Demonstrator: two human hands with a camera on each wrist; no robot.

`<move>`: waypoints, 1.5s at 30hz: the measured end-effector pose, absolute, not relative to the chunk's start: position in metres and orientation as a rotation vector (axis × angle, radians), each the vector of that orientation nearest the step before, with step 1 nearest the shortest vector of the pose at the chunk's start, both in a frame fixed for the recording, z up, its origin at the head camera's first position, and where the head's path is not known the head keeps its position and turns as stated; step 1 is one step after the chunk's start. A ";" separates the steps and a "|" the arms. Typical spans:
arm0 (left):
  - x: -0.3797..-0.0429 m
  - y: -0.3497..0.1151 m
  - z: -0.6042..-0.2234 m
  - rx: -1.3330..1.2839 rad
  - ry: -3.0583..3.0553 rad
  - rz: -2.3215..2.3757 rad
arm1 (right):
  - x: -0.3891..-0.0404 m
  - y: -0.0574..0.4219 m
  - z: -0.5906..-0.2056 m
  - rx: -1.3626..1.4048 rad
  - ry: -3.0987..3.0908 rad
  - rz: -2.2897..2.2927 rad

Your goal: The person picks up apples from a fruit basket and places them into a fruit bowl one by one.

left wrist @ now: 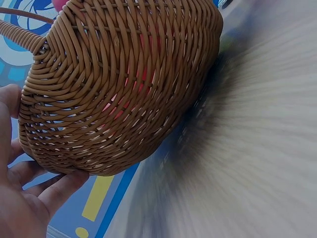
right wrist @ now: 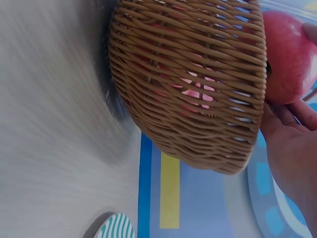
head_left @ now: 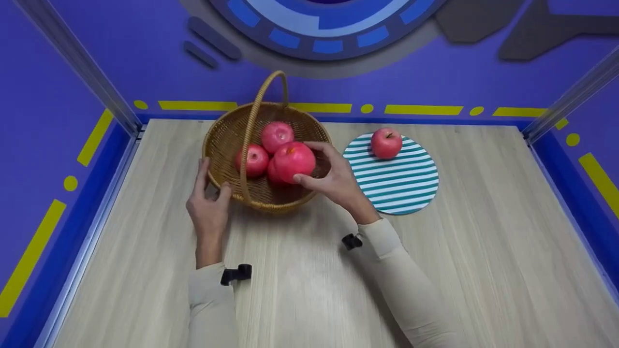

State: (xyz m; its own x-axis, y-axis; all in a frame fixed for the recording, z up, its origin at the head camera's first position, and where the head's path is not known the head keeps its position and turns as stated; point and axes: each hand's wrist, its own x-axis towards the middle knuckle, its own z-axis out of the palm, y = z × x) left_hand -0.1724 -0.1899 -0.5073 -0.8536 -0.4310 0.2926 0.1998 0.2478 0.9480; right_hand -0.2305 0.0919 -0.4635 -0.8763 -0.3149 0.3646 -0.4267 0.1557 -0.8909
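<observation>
A red apple [head_left: 294, 162] is in my right hand [head_left: 336, 176], pinched between thumb and fingers over the right part of the wicker basket [head_left: 275, 208]. In the right wrist view this apple [right wrist: 290, 57] shows just past the basket's rim. Beneath and beside it, inside the basket, lie other red apples [head_left: 277, 137], one partly hidden under the held one. My left hand [head_left: 208, 210] rests against the basket's left front side, its extended fingers [left wrist: 64, 191] touching the outer weave. Another apple [head_left: 386, 143] sits on a round green-and-white striped mat [head_left: 401, 188], right of the basket.
The basket's arched handle [head_left: 254, 116] rises left of the held apple. Blue-purple printed panels [head_left: 411, 77] stand behind and at both sides of the light wooden table [head_left: 483, 232]. Metal rails [head_left: 92, 72] run along the panel corners.
</observation>
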 end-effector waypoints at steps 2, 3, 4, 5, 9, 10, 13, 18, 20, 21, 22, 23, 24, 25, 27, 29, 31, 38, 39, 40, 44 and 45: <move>-0.173 -0.190 -0.507 0.225 -2.024 -1.648 | -0.229 0.096 -0.463 0.720 -2.292 1.840; -0.173 -0.189 -0.506 0.232 -2.028 -1.642 | -0.228 0.098 -0.463 0.708 -2.274 1.851; -0.173 -0.189 -0.505 0.237 -2.031 -1.638 | -0.227 0.100 -0.463 0.694 -2.258 1.860; -0.172 -0.188 -0.503 0.242 -2.034 -1.635 | -0.226 0.102 -0.463 0.681 -2.237 1.872; -0.167 -0.182 -0.488 0.247 -2.040 -1.625 | -0.224 0.112 -0.464 0.632 -2.149 1.933; -0.165 -0.181 -0.484 0.247 -2.038 -1.627 | -0.223 0.115 -0.464 0.614 -2.135 1.939; -0.159 -0.177 -0.472 0.255 -2.049 -1.622 | -0.222 0.124 -0.465 0.543 -2.106 1.940; -0.156 -0.177 -0.467 0.267 -2.058 -1.645 | -0.219 0.138 -0.467 0.389 -2.073 1.947; -0.157 -0.177 -0.468 0.261 -2.048 -1.654 | -0.219 0.143 -0.469 0.341 -2.061 1.955; -0.157 -0.178 -0.469 0.259 -2.040 -1.662 | -0.218 0.146 -0.469 0.319 -2.058 1.955; -0.157 -0.178 -0.469 0.256 -2.037 -1.658 | -0.218 0.149 -0.470 0.299 -2.053 1.958; -0.157 -0.178 -0.469 0.254 -2.034 -1.653 | -0.218 0.152 -0.471 0.279 -2.048 1.957; -0.157 -0.178 -0.470 0.254 -2.032 -1.650 | -0.218 0.154 -0.472 0.261 -2.042 1.956; -0.156 -0.177 -0.470 0.254 -2.029 -1.652 | -0.218 0.157 -0.473 0.244 -2.034 1.956; -0.156 -0.177 -0.469 0.258 -2.028 -1.649 | -0.217 0.162 -0.475 0.212 -2.017 1.954; -0.155 -0.177 -0.469 0.262 -2.032 -1.646 | -0.217 0.167 -0.477 0.184 -2.005 1.945; -0.155 -0.176 -0.468 0.262 -2.033 -1.650 | -0.218 0.172 -0.478 0.166 -1.997 1.937; -0.155 -0.178 -0.469 0.271 -2.032 -1.670 | -0.218 0.182 -0.482 0.127 -2.032 1.867; -0.155 -0.178 -0.469 0.274 -2.032 -1.670 | -0.218 0.184 -0.483 0.123 -2.034 1.863; -0.155 -0.178 -0.470 0.274 -2.033 -1.668 | -0.218 0.185 -0.483 0.120 -2.034 1.860; -0.156 -0.177 -0.470 0.276 -2.033 -1.665 | -0.220 0.190 -0.485 0.097 -2.018 1.863; -0.157 -0.177 -0.470 0.277 -2.030 -1.668 | -0.220 0.191 -0.485 0.085 -2.011 1.865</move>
